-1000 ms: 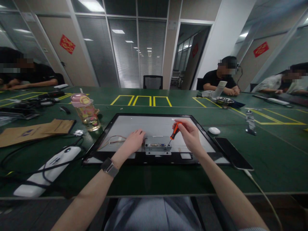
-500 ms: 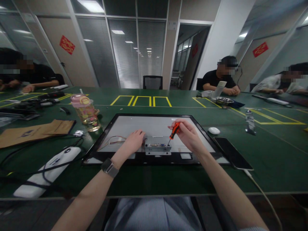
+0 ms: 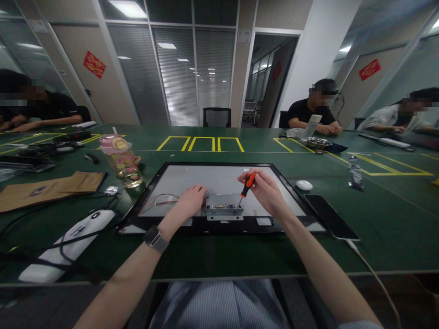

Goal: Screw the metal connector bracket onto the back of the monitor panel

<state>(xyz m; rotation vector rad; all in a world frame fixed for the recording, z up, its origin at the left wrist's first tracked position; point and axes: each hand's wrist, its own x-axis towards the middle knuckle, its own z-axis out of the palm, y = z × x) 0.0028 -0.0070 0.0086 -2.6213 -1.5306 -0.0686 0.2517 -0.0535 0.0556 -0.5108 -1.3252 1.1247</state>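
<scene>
A flat display panel (image 3: 174, 178) with a black frame lies on the green table in front of me. Near its close edge stands a small grey metal box (image 3: 224, 199) with connector ports along its front. My left hand (image 3: 191, 201) is at the left end of this box, fingers curled against it; the thumb is hidden. In my right hand (image 3: 267, 189) is an orange and black screwdriver (image 3: 248, 185), gripped by the handle. Its shaft slants down and its tip meets the box front near the right-hand port. Thin wires (image 3: 161, 200) lie on the panel left of my left hand.
Left of the panel are a pink-lided bottle (image 3: 121, 160), a brown paper bag (image 3: 51, 189) and a white power strip (image 3: 68, 246) with black cables. A white mouse-like case (image 3: 304, 185) and a charging phone (image 3: 331, 217) lie to the right. Several people sit across the table.
Almost nothing differs. The view has shifted very slightly, and the screwdriver stays at the same spot on the box with both hands nearly still.
</scene>
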